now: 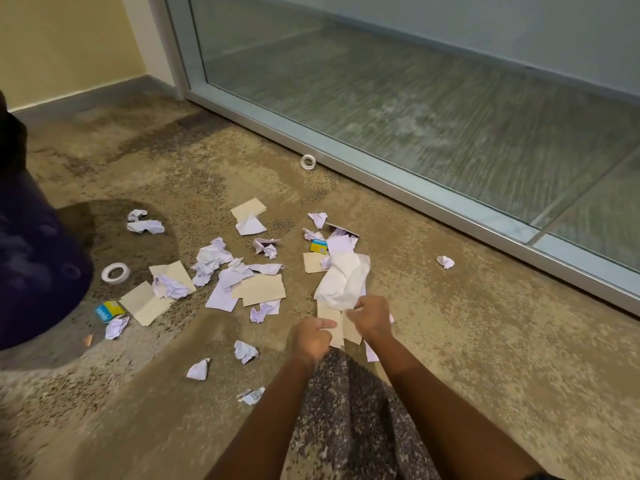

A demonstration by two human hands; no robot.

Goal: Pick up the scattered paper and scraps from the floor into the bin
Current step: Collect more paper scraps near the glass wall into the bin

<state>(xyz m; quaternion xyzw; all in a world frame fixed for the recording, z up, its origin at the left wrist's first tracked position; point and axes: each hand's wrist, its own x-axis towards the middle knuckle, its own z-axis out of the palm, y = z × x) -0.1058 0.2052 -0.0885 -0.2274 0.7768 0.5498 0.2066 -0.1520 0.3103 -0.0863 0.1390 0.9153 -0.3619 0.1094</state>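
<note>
Both hands meet low over the carpeted floor (485, 341), just in front of the person's speckled garment (346, 417). The left hand (313, 337) is curled tight, its thumb pressed across the top of a few tan sheets (335, 332) that it grips at their near end. The right hand (370, 317) is also closed. Its bent fingers pinch the lower edge of a large crumpled white sheet (343, 282), which lies on the tan sheets and reaches away from the person. Whether this bundle rests on the carpet or is lifted clear cannot be told.

The rest of the scattered paper (235, 278) lies on the floor to the left of the hands, crumpled white balls mixed with flat tan pieces. One stray ball (445, 261) sits well apart on the right. The dark bin (38, 265) stands at the left edge, beyond the litter and well away from both hands.

A tape roll (115, 273) lies just beside the bin, and a second tape roll (307, 161) rests against the glass door frame (415, 199). A small blue and yellow box (110, 311) lies near the bin, and another box (319, 245) lies among the papers ahead of the hands.
</note>
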